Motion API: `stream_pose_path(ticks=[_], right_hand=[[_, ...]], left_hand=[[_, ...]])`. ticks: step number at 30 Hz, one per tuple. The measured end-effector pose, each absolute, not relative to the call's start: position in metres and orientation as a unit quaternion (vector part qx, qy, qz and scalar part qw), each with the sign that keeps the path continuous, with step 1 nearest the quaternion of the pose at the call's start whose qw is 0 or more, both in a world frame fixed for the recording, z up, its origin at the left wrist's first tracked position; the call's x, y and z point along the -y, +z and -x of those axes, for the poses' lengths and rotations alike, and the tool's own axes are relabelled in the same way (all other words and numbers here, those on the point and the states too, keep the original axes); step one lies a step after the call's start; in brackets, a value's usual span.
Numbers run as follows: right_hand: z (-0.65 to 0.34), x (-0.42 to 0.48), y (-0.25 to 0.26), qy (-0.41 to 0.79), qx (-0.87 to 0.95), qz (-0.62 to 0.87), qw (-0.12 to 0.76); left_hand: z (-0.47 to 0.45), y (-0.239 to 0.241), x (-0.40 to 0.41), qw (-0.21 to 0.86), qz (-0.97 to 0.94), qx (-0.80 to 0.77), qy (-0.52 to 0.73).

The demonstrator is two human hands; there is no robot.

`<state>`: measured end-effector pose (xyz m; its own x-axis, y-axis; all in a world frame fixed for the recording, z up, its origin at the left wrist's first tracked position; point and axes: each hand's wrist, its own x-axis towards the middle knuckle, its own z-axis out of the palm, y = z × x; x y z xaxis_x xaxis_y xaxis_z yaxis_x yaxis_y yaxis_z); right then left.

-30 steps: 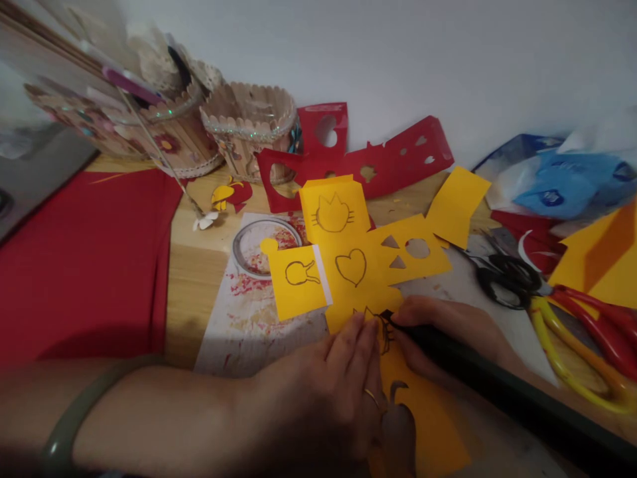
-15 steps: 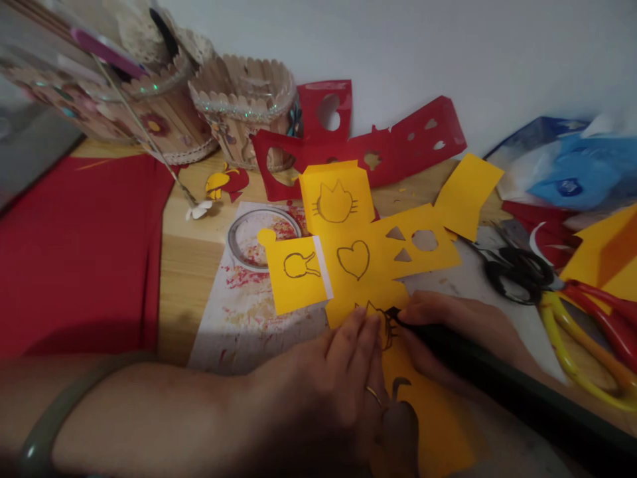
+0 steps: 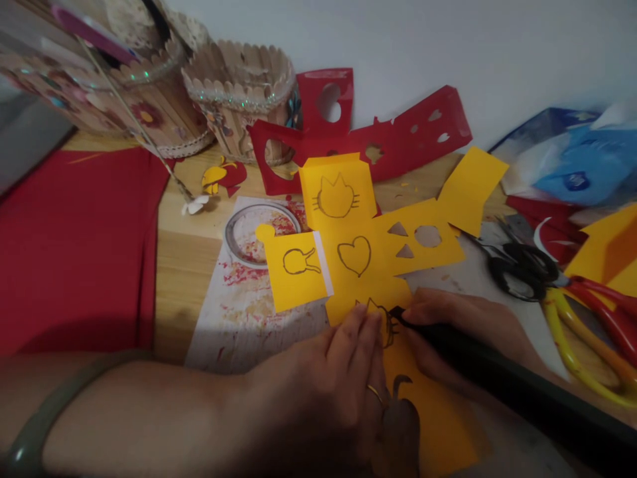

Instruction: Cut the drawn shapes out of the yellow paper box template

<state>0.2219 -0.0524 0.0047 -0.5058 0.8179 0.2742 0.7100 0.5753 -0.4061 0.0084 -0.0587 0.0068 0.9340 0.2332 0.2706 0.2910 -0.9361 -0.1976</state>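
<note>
1. Found right grip [image 3: 450, 312] closed firmly round dark pen-shaped tool [image 3: 497, 372]. Noted tip at right side of drawn cat outline [image 3: 391, 325]; cannot tell whether touching.
2. Found left grip [image 3: 323, 378] spread flat, with fingers straight and side by side, pressing on the card and partly covering same cat outline. Cannot see thumb. Recorded gold ring [image 3: 374, 394] on one finger and grey-green bangle [image 3: 54, 401] on forearm.
3. Located yellow card [image 3: 355, 255], cross-shaped and unfolded, beneath both hands, lying partly over white sheet [image 3: 249, 325] marked with red and tan spots. Observed on upper panels another cat outline and a heart, on left panel a rabbit-like outline, on right panel cut holes, and below the hands a dark curved opening.
4. Noted on white sheet, just left of the card, pale round ring [image 3: 227, 239].
5. Recorded behind the card, touching or nearly so, red card [image 3: 361, 146] with cut-out shapes.
6. Located right of the card black-handled scissors [image 3: 535, 255], just beside red handle [image 3: 604, 318] and yellow loop [image 3: 555, 335].
7. Noted at left of bench [image 3: 184, 265] red sheets [image 3: 74, 252], below wooden-stick containers [image 3: 249, 123].
</note>
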Motion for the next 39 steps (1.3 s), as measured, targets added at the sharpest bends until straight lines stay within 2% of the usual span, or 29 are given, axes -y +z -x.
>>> stream_pose_path(ticks=[10, 16, 21, 25, 29, 34, 39], right_hand=[[-0.224, 0.053, 0.004, 0.133, 0.865, 0.434, 0.216], [-0.22, 0.052, 0.005, 0.114, 0.852, 0.442, 0.256], [-0.224, 0.054, 0.003, 0.151, 0.85, 0.443, 0.244], [-0.23, 0.054, 0.001, 0.155, 0.849, 0.431, 0.261], [-0.233, 0.053, -0.001, 0.172, 0.848, 0.427, 0.264], [-0.225, 0.06, -0.002, 0.141, 0.827, 0.476, 0.265], [-0.209, 0.071, 0.002, 0.124, 0.79, 0.543, 0.256]], left_hand=[[-0.008, 0.007, 0.059, 0.119, 0.975, 0.138, -0.124], [-0.008, 0.008, 0.06, 0.12, 0.976, 0.138, -0.118], [-0.008, 0.006, 0.058, 0.12, 0.975, 0.137, -0.128], [-0.004, 0.002, 0.042, 0.075, 0.978, 0.139, -0.137], [0.007, 0.004, 0.013, -0.005, 0.992, 0.09, -0.093], [0.01, 0.011, -0.004, -0.019, 0.995, 0.069, -0.071], [-0.002, 0.01, 0.024, 0.025, 0.988, 0.132, -0.082]])
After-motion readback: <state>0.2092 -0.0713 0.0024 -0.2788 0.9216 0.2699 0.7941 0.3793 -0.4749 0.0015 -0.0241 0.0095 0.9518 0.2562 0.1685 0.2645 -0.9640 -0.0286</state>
